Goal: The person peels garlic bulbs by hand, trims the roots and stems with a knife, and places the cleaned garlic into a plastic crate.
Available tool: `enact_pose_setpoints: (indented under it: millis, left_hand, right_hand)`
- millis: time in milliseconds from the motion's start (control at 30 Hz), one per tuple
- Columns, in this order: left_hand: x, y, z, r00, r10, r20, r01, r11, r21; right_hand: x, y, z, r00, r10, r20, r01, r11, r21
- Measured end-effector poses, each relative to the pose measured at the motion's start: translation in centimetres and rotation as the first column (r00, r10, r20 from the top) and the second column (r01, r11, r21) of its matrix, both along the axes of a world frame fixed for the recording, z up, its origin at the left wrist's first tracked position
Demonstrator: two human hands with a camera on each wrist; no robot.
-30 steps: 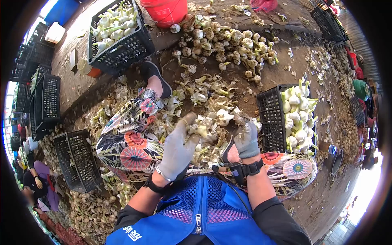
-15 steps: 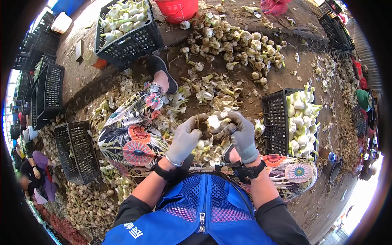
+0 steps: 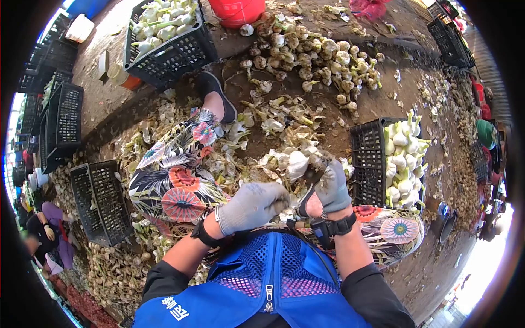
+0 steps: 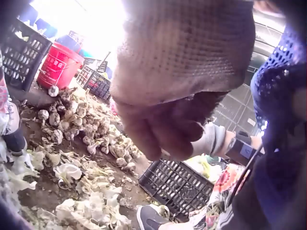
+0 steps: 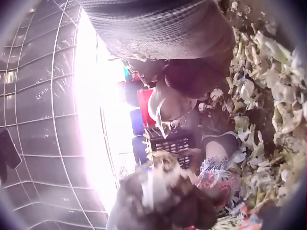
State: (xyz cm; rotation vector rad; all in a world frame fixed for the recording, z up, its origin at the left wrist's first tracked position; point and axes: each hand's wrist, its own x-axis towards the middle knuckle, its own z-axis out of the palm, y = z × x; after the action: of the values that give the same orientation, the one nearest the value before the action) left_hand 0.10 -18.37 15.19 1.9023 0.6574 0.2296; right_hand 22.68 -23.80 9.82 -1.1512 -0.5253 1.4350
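Note:
A white garlic bulb (image 3: pixel 297 165) with its outer skin partly off is gripped in my gloved right hand (image 3: pixel 331 186), above the litter of skins between my legs. In the right wrist view the garlic bulb (image 5: pixel 168 105) sticks out beneath the fingers, a ragged flap of skin hanging from it. My gloved left hand (image 3: pixel 254 205) is close to my body, apart from the bulb, with its fingers curled. A pale, blurred scrap of garlic skin (image 5: pixel 152 187) shows at that hand in the right wrist view. Both gloves have dirty brown fingertips.
A black crate (image 3: pixel 367 158) of cleaned garlic stands to the right, another crate (image 3: pixel 175 63) at the upper left. Unpeeled garlic bulbs (image 3: pixel 317 60) lie heaped ahead, behind loose skins (image 3: pixel 273 127). A red bucket (image 3: pixel 238 12) stands farther off; a black crate (image 3: pixel 101 202) lies left.
My left hand has pulled back from the bulb toward my body, fingers curled. The right hand keeps the bulb in about the same place, and more of its white surface shows.

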Motion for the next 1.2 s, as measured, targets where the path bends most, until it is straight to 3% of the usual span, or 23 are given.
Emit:
enact_pose_setpoints:
  millis: [67,133,333,367,400,433,467,533,600,633,667,733,800,833,867,900,933,967,1000,1033,1067,1133,1200]
  left_hand:
    - [-0.3,-0.4,-0.5,0.999,-0.028,-0.02,0.029,0.997,0.076]
    - [-0.4,-0.5,-0.7,0.945,0.317,-0.076,-0.322,0.944,-0.074]
    - [2.4,1.0,-1.9,0.916,0.387,-0.107,-0.397,0.912,-0.1]
    - [3.1,0.9,-1.3,0.918,0.392,-0.065,-0.394,0.878,-0.271]
    - [3.6,0.9,-0.8,0.916,0.402,-0.024,-0.371,0.82,-0.435]
    - [3.1,1.1,-0.5,0.946,0.32,-0.055,-0.306,0.822,-0.481]
    - [3.0,1.0,-0.7,0.946,0.319,-0.053,-0.304,0.821,-0.483]
    - [2.7,0.6,-1.2,0.766,0.617,0.181,-0.165,0.461,-0.872]
    - [1.8,1.9,-1.4,0.733,0.658,0.174,-0.175,0.43,-0.886]
    - [1.5,2.4,-2.5,0.814,0.556,0.166,-0.363,0.712,-0.601]
    - [1.4,3.0,-2.3,0.879,0.466,0.098,-0.442,0.875,-0.197]
    - [1.8,2.3,-1.4,0.922,0.382,-0.067,-0.387,0.901,-0.195]
    - [2.7,1.2,-0.2,0.926,0.372,-0.059,-0.372,0.928,0.015]
    - [3.2,0.5,-0.9,0.908,0.404,-0.113,-0.377,0.904,0.199]
    - [3.0,0.6,-1.3,0.905,0.41,-0.115,-0.384,0.902,0.198]
    - [2.9,0.8,-1.7,0.919,0.388,-0.063,-0.374,0.913,0.164]
    - [2.7,1.1,-1.9,0.932,0.363,-0.008,-0.359,0.924,0.13]
    - [2.4,1.8,-1.4,0.935,0.353,-0.016,-0.353,0.934,-0.045]
    - [2.1,2.0,-1.6,0.933,0.359,-0.015,-0.359,0.932,-0.049]
    - [1.8,2.2,-1.9,0.826,0.548,0.132,-0.421,0.756,-0.501]
    - [1.5,2.6,-2.3,0.654,0.739,0.161,-0.29,0.441,-0.849]
    - [0.6,3.2,-3.0,0.657,0.734,0.17,-0.305,0.465,-0.831]
    - [-0.2,3.5,-3.0,0.861,0.508,-0.016,-0.389,0.637,-0.665]
  right_hand:
    - [0.8,0.0,-0.8,0.998,-0.066,-0.004,0.066,0.998,-0.026]
    - [1.1,0.1,-0.4,0.978,-0.114,-0.173,0.106,0.993,-0.053]
    - [-1.3,0.7,1.1,0.993,-0.066,0.095,0.075,0.993,-0.095]
    - [-1.2,0.9,1.4,0.926,0.032,0.376,-0.04,0.999,0.013]
    - [-1.0,1.0,1.1,0.926,0.031,0.377,-0.038,0.999,0.012]
    - [-0.7,0.9,0.6,0.992,-0.096,-0.083,0.087,0.991,-0.104]
    - [-0.3,0.9,-0.1,0.824,-0.259,-0.504,0.141,0.955,-0.259]
    - [0.8,0.5,-1.2,0.724,-0.338,-0.601,0.203,0.937,-0.283]
    - [1.5,0.1,-1.4,0.57,-0.287,-0.77,0.168,0.958,-0.233]
    - [1.8,0.1,-2.6,0.456,-0.277,-0.846,0.173,0.96,-0.221]
    - [1.3,0.4,-2.4,0.456,-0.27,-0.848,0.168,0.962,-0.217]
    - [0.1,0.8,-1.8,0.577,-0.301,-0.759,0.191,0.954,-0.233]
    - [-0.6,0.7,-2.0,0.607,-0.288,-0.741,0.188,0.958,-0.219]
    - [-1.2,0.5,-1.5,0.856,-0.186,-0.482,0.157,0.983,-0.101]
    - [-1.8,0.5,-0.9,0.986,-0.081,-0.148,0.082,0.997,0.001]
    - [-2.0,0.5,-0.6,0.976,0.009,0.216,-0.025,0.997,0.072]
    - [-1.8,0.7,-0.7,0.976,0.011,0.219,-0.027,0.997,0.069]
    - [-1.5,1.0,-0.8,0.959,-0.116,-0.257,0.09,0.99,-0.112]
    - [-1.1,1.2,-0.9,0.708,-0.298,-0.64,0.104,0.941,-0.323]
    - [-0.9,1.0,-1.1,0.571,-0.276,-0.774,0.069,0.955,-0.289]
    - [-0.8,1.0,-1.1,0.573,-0.275,-0.772,0.068,0.955,-0.289]
    - [-0.7,1.0,-1.1,0.516,-0.214,-0.829,0.089,0.976,-0.197]
    - [-1.1,1.2,-1.0,0.516,-0.182,-0.837,0.093,0.983,-0.156]
